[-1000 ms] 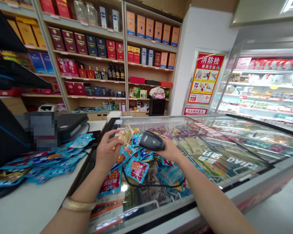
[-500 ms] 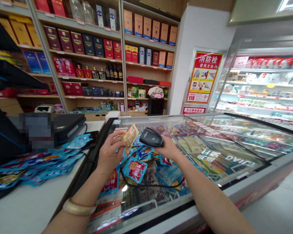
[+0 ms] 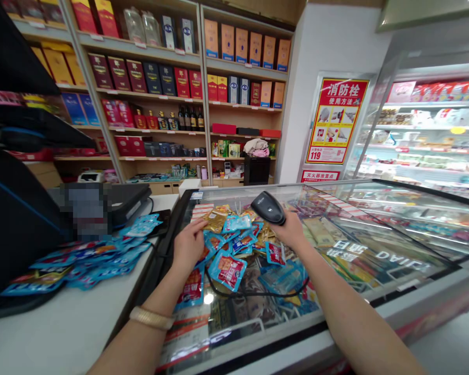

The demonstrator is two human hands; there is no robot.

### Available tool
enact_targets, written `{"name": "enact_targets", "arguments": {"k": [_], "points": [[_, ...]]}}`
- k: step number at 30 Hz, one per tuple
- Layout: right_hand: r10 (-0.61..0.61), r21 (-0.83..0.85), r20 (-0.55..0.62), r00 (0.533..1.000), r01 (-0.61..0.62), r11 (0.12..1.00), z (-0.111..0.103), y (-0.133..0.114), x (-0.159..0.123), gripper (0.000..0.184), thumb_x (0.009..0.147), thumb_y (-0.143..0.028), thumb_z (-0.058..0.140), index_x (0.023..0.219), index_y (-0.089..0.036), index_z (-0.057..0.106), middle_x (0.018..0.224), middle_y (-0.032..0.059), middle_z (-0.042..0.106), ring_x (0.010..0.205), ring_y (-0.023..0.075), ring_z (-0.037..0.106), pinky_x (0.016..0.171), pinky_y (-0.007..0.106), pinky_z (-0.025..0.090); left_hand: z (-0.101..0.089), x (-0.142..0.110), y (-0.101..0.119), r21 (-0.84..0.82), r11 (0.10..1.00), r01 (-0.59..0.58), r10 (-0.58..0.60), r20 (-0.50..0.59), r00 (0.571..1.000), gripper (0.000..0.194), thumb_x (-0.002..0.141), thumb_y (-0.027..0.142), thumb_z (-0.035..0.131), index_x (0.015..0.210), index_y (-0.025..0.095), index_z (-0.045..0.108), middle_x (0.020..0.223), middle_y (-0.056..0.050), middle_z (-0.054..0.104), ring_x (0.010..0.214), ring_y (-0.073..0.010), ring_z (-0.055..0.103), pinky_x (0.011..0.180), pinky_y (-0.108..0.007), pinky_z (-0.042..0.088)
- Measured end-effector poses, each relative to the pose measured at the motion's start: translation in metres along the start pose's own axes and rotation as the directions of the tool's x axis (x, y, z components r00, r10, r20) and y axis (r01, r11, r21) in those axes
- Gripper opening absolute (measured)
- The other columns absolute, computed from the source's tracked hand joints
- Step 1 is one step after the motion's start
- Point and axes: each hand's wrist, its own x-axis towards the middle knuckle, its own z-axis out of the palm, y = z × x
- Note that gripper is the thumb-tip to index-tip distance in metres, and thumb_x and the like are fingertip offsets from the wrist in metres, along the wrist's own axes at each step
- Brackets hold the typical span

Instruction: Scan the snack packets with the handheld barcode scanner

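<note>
My right hand (image 3: 291, 230) is closed around a black barcode scanner (image 3: 269, 207), held just above a heap of small snack packets (image 3: 234, 245) on the glass lid of a chest freezer (image 3: 375, 245). The scanner's black cable (image 3: 258, 294) loops across the glass toward me. My left hand (image 3: 188, 244) is down on the left side of the heap, fingers curled over blue packets beside a gold packet (image 3: 216, 221). Whether it grips one I cannot make out. A gold bracelet sits on my left wrist.
A second pile of blue packets (image 3: 86, 260) lies on the white counter (image 3: 62, 333) at left, by a black register screen (image 3: 11, 219). Shelves of boxed goods (image 3: 160, 78) line the back wall. An open refrigerated case (image 3: 433, 130) stands at right.
My left hand came down from beside the scanner, and the gold packet it held up now lies on the heap. My right hand carried the scanner a little to the right.
</note>
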Motion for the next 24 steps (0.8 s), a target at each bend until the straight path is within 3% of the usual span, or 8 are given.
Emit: {"name": "enact_targets", "arguments": {"k": [3,5,9,13,15,18,21,24], "points": [[0.021,-0.056,-0.056,0.998,-0.024,0.998,-0.002,0.008,0.001,0.027,0.07,-0.037,0.062,0.089,-0.02,0.069,0.078,0.0085,0.073,0.08,0.0274,0.067,0.066,0.031,0.047,0.007,0.0,-0.007,0.058,0.998,-0.033,0.023,0.167,0.986,0.044,0.075,0.011,0.043,0.102,0.024,0.075,0.111,-0.005,0.074,0.111,-0.022,0.065,0.101,-0.04,0.051],[0.051,-0.087,-0.058,0.997,-0.056,0.995,-0.002,0.012,0.001,0.026,0.07,-0.037,0.062,0.087,-0.019,0.069,0.078,0.0091,0.072,0.078,0.0274,0.067,0.067,0.031,0.047,0.006,0.001,-0.007,0.107,0.992,-0.069,0.047,0.2,0.979,0.048,0.075,0.011,0.041,0.108,0.022,0.073,0.119,-0.006,0.071,0.117,-0.0214,0.062,0.105,-0.04,0.047],[0.041,-0.145,-0.039,0.998,-0.046,0.988,0.0,0.014,0.0,0.026,0.07,-0.039,0.061,0.086,-0.019,0.069,0.078,0.0096,0.072,0.077,0.0272,0.066,0.068,0.032,0.046,-0.014,0.01,-0.017,0.302,0.953,-0.024,0.017,0.026,1.0,0.042,0.08,0.019,0.043,0.11,0.021,0.073,0.126,-0.011,0.066,0.126,-0.0283,0.055,0.111,-0.05,0.038],[-0.022,-0.18,-0.013,1.0,0.019,0.983,0.004,0.014,-0.001,0.027,0.071,-0.038,0.06,0.086,-0.019,0.071,0.076,0.0095,0.072,0.073,0.0261,0.066,0.067,0.031,0.044,-0.038,0.018,-0.039,0.491,0.825,0.279,-0.23,-0.159,0.96,0.039,0.073,0.026,0.055,0.106,0.018,0.073,0.136,-0.019,0.057,0.136,-0.0427,0.04,0.109,-0.07,0.026],[-0.032,-0.182,0.004,0.999,0.033,0.983,0.006,0.013,-0.002,0.028,0.072,-0.038,0.059,0.087,-0.018,0.071,0.075,0.0089,0.073,0.07,0.0254,0.067,0.066,0.03,0.043,-0.044,0.02,-0.045,0.573,0.721,0.389,-0.392,-0.125,0.911,0.042,0.071,0.028,0.056,0.108,0.016,0.073,0.144,-0.022,0.05,0.141,-0.0443,0.031,0.11,-0.07,0.019],[-0.042,-0.194,0.02,0.999,0.045,0.98,0.008,0.011,-0.003,0.03,0.072,-0.038,0.058,0.089,-0.018,0.072,0.077,0.0093,0.074,0.071,0.0255,0.067,0.066,0.03,0.042,-0.046,0.022,-0.043,0.669,0.598,0.441,-0.561,-0.043,0.827,0.051,0.075,0.03,0.051,0.118,0.009,0.068,0.153,-0.022,0.038,0.147,-0.04,0.019,0.116,-0.062,0.012],[-0.047,-0.2,0.042,0.998,0.055,0.978,0.007,0.007,-0.004,0.027,0.071,-0.036,0.059,0.088,-0.019,0.072,0.078,0.0089,0.074,0.072,0.0254,0.067,0.066,0.03,0.042,-0.045,0.022,-0.04,0.687,0.554,0.469,-0.612,-0.045,0.79,0.059,0.077,0.031,0.047,0.128,0.005,0.061,0.154,-0.022,0.034,0.148,-0.0386,0.017,0.118,-0.059,0.011],[-0.044,-0.184,0.08,0.996,0.058,0.981,0.006,0.005,-0.005,0.025,0.073,-0.037,0.058,0.085,-0.019,0.071,0.076,0.0088,0.073,0.069,0.0247,0.067,0.064,0.029,0.041,-0.045,0.021,-0.042,0.662,0.574,0.482,-0.587,-0.077,0.806,0.064,0.074,0.024,0.048,0.134,0.003,0.055,0.153,-0.023,0.037,0.147,-0.0381,0.019,0.118,-0.059,0.011]]}}
